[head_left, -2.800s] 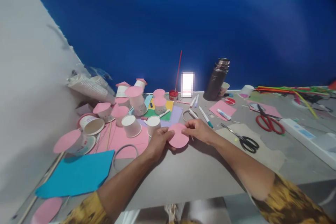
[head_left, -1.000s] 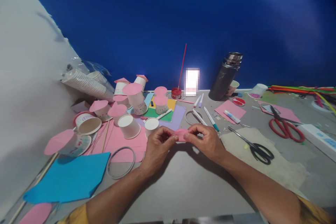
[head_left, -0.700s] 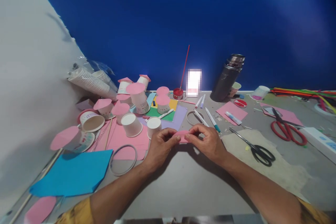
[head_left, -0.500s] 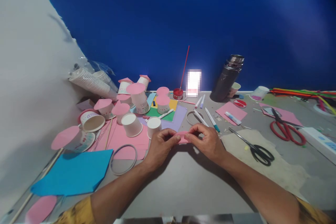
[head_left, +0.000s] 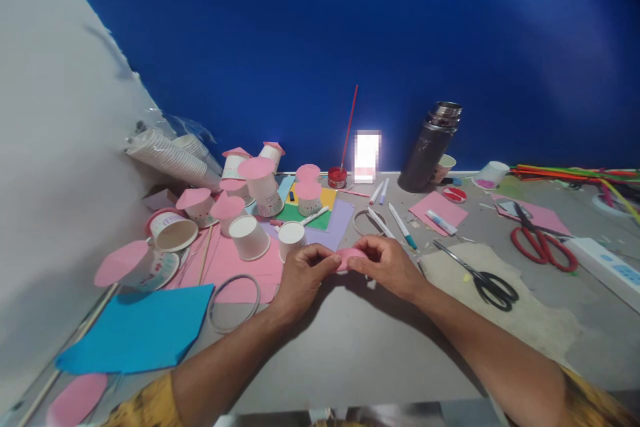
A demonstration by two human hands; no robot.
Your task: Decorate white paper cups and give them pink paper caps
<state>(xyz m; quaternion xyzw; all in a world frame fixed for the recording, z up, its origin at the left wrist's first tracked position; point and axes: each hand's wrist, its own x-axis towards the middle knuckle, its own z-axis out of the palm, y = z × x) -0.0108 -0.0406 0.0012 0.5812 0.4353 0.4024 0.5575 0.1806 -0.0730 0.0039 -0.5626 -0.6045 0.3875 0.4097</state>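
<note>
A small piece of pink paper (head_left: 349, 257) is held between my two hands above the front middle of the table. My left hand (head_left: 306, 273) pinches its left side between thumb and fingers. On its right side, my right hand (head_left: 387, 265) grips it the same way, thumb on top. The paper looks curved, and my fingers hide its ends. Just behind my left hand stands an upside-down white paper cup (head_left: 292, 237), with another white cup (head_left: 249, 239) to its left.
Pink-topped cups (head_left: 259, 180) crowd the left. Blue paper (head_left: 140, 327) and a tape ring (head_left: 234, 303) lie front left. Black-handled scissors (head_left: 493, 287), red-handled scissors (head_left: 543, 247) and a power strip (head_left: 607, 273) lie right. A dark flask (head_left: 430, 150) stands at the back beside markers (head_left: 401, 223).
The pink paper has gone from a flat strip to a more rounded, bowed shape between my fingers. My right thumb has shifted slightly left. The view has moved a little.
</note>
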